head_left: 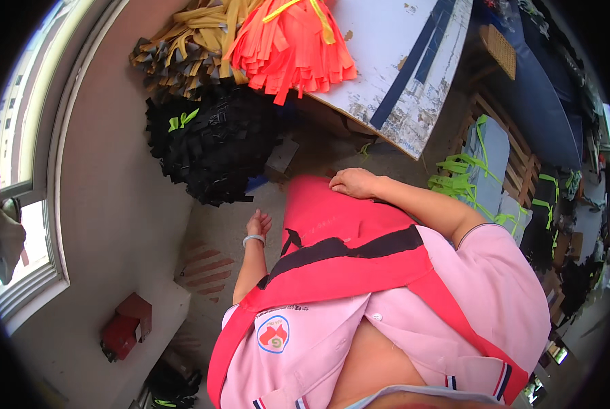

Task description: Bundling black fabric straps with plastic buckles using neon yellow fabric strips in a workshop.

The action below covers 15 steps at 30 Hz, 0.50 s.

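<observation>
My left hand (259,223) hangs low beside my body, a pale band (254,238) round its wrist. Its fingers are loosely bent and apart, with nothing visible in them. Across my front lies a red apron (332,218) with black trim. My right hand (354,183) rests against the apron's upper right side, fingers curled in; whatever they may hold is hidden. Ahead of both hands is a big bundle of black straps (213,143) with buckles and a bright green tie. Above it, orange-red strips (288,51) tied with yellow lie on the table's corner, next to tan strips (196,44).
A worn white table (366,75) carries dark blue straps (414,65). To the right are grey-blue bundles with green ties (485,153) by a wooden pallet (523,177) and a wicker seat (499,51). A window (28,170) and a red box (127,324) are left.
</observation>
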Each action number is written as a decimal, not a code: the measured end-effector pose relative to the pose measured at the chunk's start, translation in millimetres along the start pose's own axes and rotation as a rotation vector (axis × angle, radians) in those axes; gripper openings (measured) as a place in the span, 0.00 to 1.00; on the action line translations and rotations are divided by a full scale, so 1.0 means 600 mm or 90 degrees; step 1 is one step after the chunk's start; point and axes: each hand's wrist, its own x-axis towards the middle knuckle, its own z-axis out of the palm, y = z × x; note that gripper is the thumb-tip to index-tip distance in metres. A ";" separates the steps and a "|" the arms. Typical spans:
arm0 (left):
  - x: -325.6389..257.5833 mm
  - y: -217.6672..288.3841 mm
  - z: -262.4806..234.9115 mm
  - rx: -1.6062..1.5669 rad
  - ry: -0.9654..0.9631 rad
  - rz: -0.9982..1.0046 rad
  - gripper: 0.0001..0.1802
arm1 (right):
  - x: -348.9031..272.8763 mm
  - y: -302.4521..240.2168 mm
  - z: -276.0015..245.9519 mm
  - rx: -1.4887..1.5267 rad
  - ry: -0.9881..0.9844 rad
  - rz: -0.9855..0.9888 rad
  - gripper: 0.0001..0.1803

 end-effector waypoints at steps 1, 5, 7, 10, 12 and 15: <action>-0.008 -0.019 0.037 0.084 -0.002 -0.020 0.30 | -0.042 0.037 0.010 0.015 -0.016 0.049 0.17; 0.012 -0.135 0.088 0.394 -0.042 0.164 0.14 | -0.179 0.169 0.061 0.052 0.030 0.145 0.17; 0.016 -0.158 0.150 0.567 -0.021 0.216 0.14 | -0.265 0.235 0.096 0.080 0.071 0.236 0.17; 0.000 -0.130 0.248 0.650 -0.043 0.299 0.13 | -0.390 0.328 0.159 0.122 0.102 0.380 0.16; -0.010 -0.096 0.294 0.595 -0.087 0.253 0.12 | -0.451 0.358 0.182 0.145 0.096 0.415 0.16; -0.056 -0.073 0.383 0.552 -0.172 0.193 0.11 | -0.510 0.399 0.234 0.193 0.130 0.447 0.16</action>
